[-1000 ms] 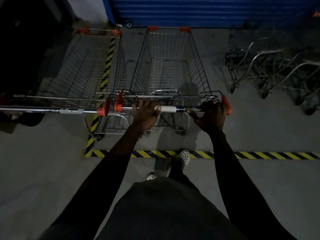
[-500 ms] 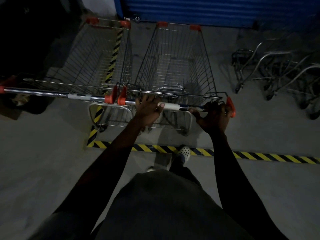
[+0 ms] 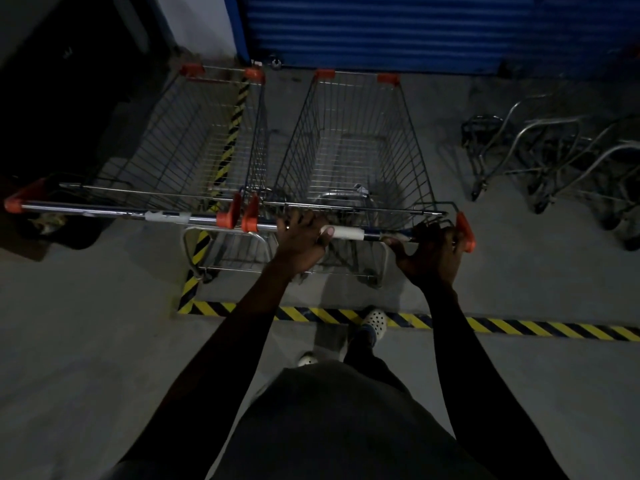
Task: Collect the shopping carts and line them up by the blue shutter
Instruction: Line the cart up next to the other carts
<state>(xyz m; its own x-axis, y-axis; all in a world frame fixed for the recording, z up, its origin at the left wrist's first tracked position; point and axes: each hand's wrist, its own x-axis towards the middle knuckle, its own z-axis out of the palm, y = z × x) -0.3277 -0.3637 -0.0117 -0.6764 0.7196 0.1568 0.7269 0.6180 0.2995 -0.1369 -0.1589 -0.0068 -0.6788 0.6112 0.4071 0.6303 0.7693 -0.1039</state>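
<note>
Still, left hand (image 3: 299,244) and right hand (image 3: 429,254) gripping handle (image 3: 346,233), cart (image 3: 353,150) beside neighbouring cart (image 3: 194,150).

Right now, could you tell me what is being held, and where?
The right-hand shopping cart, by its handle bar: left hand near the bar's left end, right hand at its right end.

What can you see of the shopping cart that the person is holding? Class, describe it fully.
The held cart is an empty wire-mesh metal basket on a frame, upright, its front facing the blue shutter. Orange caps mark its front corners and handle ends. The left hand and right hand grip its metal handle bar, which carries a white label. It stands on the concrete floor beside a second cart, handle ends close together.
</note>
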